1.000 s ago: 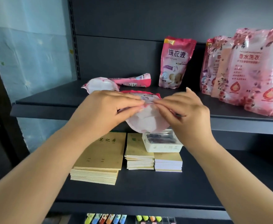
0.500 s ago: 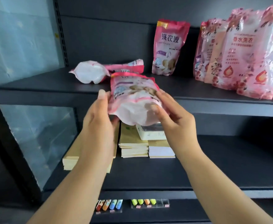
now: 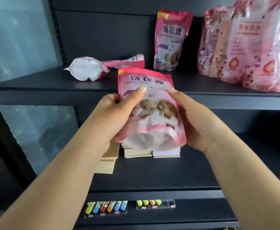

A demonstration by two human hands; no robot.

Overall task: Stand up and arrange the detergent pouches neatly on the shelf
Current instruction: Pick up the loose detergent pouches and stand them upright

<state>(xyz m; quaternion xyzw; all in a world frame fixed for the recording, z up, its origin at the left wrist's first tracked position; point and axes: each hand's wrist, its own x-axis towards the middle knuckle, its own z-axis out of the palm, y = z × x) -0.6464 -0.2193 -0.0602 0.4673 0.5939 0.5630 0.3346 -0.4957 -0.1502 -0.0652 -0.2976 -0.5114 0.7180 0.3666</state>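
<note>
Both my forearms reach up and forward from the bottom corners, bare, converging toward the middle. My left hand (image 3: 115,112) grips the pouch (image 3: 150,107) from its left side, thumb laid across the front with the nail showing and the other fingers wrapped behind, out of sight. My right hand (image 3: 195,120) holds the opposite edge, thumb tip pressed on the front near the top, palm cupped along the side, wrist bent slightly inward.
</note>
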